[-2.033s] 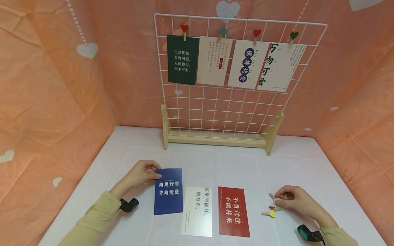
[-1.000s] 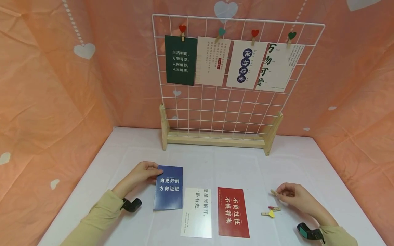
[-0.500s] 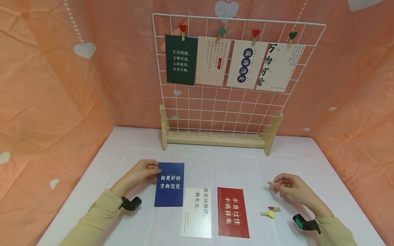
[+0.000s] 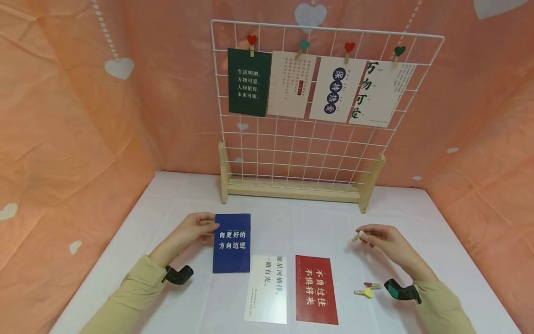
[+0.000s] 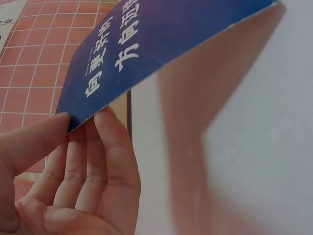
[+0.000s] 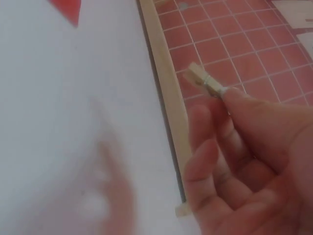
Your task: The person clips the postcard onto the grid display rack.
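Beyond my left hand (image 4: 188, 235) and right hand (image 4: 385, 241), the wire rack (image 4: 292, 192) carries four cards high up under heart-topped pegs (image 4: 252, 40): a green card (image 4: 249, 102), a beige card (image 4: 288, 99), a white card with blue circles (image 4: 319, 102) and a card with green lettering (image 4: 384, 102). Under my fingers spreads a white-covered table (image 4: 292, 227), with a pink cloth backdrop (image 4: 179, 116) behind the rack. My left thumb lies over the face of the blue card (image 4: 232, 262) at its upper left edge, my fingers behind it, pinching it tilted above its shadow. My right thumb and finger pinch a small wooden peg (image 6: 204, 81), the others loosely bent. Nearer me, between my hands, lie a silvery white card (image 4: 263, 299) and a red card (image 4: 316, 311). Closer in than my right fingers, a yellow-heart peg (image 4: 359, 292) lies just beside a red-topped peg (image 4: 376, 286).
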Motion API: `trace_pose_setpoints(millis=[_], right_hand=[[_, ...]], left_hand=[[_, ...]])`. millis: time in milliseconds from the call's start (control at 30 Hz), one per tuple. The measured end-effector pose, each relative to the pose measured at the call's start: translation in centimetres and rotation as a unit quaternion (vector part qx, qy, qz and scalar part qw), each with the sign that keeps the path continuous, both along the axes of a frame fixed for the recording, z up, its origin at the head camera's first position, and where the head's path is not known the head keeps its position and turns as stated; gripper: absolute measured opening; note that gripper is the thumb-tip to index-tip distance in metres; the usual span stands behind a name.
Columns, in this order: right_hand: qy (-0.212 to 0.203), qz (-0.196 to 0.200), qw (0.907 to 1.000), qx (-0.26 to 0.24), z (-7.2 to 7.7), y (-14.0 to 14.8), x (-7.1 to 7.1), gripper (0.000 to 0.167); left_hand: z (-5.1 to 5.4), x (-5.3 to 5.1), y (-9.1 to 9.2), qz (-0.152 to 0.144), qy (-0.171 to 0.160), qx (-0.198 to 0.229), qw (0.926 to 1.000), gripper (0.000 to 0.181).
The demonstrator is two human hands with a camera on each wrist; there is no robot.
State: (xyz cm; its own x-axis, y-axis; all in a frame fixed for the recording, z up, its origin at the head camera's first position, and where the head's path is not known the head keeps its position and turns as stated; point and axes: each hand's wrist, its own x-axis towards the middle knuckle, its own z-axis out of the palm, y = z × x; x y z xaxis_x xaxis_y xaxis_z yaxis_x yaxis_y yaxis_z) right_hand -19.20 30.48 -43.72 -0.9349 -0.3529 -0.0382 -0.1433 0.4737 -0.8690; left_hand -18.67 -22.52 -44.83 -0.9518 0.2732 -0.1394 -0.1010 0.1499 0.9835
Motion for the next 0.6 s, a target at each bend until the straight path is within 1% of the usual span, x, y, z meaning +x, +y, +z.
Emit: trace_pose_setpoints(millis=[133, 333, 433, 600], right_hand=[[-0.01, -0.013, 0.9998, -0.01, 0.6, -0.8, -0.4, 0.037], [-0.006, -0.012, 0.9997, -0.018, 1.4, -2.2, -1.2, 0.036], [-0.005, -0.004, 0.9997, -0.023, 1.8, -2.8, -1.6, 0.035], [0.0, 0.028, 0.9992, -0.027, 2.1, -3.6, -2.6, 0.034]], left_hand=[[0.3, -0.1, -0.1, 0.023, 0.009, 0.001, 0.9997, 0.033], [0.9, -0.5, 0.0, 0.055, 0.028, 0.017, 0.9979, 0.033], [1.2, -0.7, 0.3, 0.067, 0.031, 0.013, 0.9972, 0.035], [1.7, -1.2, 0.9, 0.07, 0.045, 0.0, 0.9965, 0.04]])
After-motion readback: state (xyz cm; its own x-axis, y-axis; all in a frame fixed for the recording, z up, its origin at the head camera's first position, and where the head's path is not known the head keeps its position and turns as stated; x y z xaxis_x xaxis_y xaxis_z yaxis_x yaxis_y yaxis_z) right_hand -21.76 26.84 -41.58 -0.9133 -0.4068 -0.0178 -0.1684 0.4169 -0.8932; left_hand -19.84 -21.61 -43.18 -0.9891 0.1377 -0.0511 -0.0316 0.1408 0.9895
